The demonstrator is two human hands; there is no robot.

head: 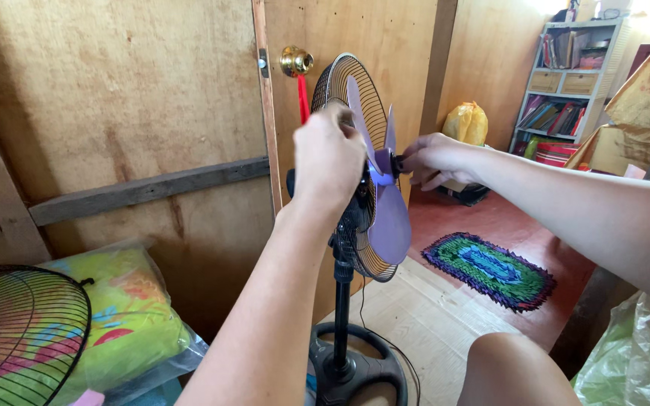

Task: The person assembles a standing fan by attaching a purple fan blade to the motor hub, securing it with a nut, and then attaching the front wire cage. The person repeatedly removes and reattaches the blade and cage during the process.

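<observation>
A black pedestal fan point(342, 297) stands in front of me with its front grille off. Its purple blade point(390, 218) sits on the hub in front of the rear wire guard point(340, 79). My left hand point(329, 154) grips the top of the blade near the guard. My right hand point(434, 159) pinches the small dark cap at the blade's hub with its fingertips. The detached front grille point(20, 334) lies at the lower left.
A plywood wall and door with a brass knob point(296, 61) stand behind the fan. A bagged floral pillow point(126, 316) lies at left. A green and purple rug point(490, 269), a yellow bag point(466, 124) and a bookshelf point(566, 83) are at right.
</observation>
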